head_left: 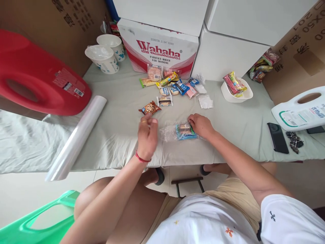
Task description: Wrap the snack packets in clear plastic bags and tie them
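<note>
My left hand (147, 137), a red cord on its wrist, is just below a brown cookie packet (150, 107). Its fingers are bent, slightly apart and a little blurred, with nothing visible in them; contact with the packet cannot be made out. The fingertips of my right hand (202, 125) pinch the upper right edge of a clear plastic bag (169, 133). Inside the bag lie small snack packs (186, 131) with blue and green wrapping. Further back sits a loose group of wrapped snacks, among them a yellow packet (167, 79) and a blue packet (180, 86).
Behind the snacks stands a Wahaha carton (162, 51). Paper cups (104, 61), a red jug (38, 78) and a plastic film roll (76, 139) are on the left. A white bowl (237, 95) of snacks, a phone (277, 138), keys (294, 140) and a white jug (299, 112) occupy the right.
</note>
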A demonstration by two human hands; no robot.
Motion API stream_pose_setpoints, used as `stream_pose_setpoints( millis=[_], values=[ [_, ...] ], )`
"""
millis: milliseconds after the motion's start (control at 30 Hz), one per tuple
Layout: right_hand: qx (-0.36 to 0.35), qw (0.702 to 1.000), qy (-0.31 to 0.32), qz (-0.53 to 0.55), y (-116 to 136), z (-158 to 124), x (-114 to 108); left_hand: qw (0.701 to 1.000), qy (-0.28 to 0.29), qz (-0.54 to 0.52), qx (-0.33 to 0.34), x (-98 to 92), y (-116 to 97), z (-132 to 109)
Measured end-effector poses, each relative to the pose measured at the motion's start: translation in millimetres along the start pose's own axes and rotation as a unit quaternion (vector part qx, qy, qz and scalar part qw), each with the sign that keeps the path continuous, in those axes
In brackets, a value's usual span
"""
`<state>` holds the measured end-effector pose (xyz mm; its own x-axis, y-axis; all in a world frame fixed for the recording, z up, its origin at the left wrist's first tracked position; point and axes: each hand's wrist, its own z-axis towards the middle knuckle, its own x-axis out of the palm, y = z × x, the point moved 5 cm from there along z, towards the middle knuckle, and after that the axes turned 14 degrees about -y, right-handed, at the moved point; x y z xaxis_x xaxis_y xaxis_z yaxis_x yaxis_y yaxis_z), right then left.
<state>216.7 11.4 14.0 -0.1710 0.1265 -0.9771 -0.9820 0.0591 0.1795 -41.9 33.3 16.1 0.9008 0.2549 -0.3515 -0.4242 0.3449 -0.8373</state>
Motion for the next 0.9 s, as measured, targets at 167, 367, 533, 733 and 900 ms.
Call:
stream_pose_setpoints(
  millis=[167, 367, 533, 733, 900],
  values=[
    [-0.011, 0.999, 0.005, -0.033, 10, -3, -2, 0.927, 0.117, 0.012, 0.355, 10.9, -65, -52],
    [-0.039, 0.998, 0.017, 0.047, -6, 3, -9, 0.901, 0.281, 0.181, 0.277, 52.1, -52, -50],
    [0.053, 0.994, -0.032, 0.085, -78, 0, -19, 0.888, 0.314, 0.221, 0.253, 52.8, -28, -52],
    [0.086, 0.968, 0.012, 0.237, -82, -11, -15, 0.892, 0.306, 0.219, 0.252, 51.1, -28, -57],
    [0.108, 0.93, 0.162, 0.311, -70, -12, -9, 0.889, 0.312, 0.221, 0.252, 52.9, -27, -56]
  ],
)
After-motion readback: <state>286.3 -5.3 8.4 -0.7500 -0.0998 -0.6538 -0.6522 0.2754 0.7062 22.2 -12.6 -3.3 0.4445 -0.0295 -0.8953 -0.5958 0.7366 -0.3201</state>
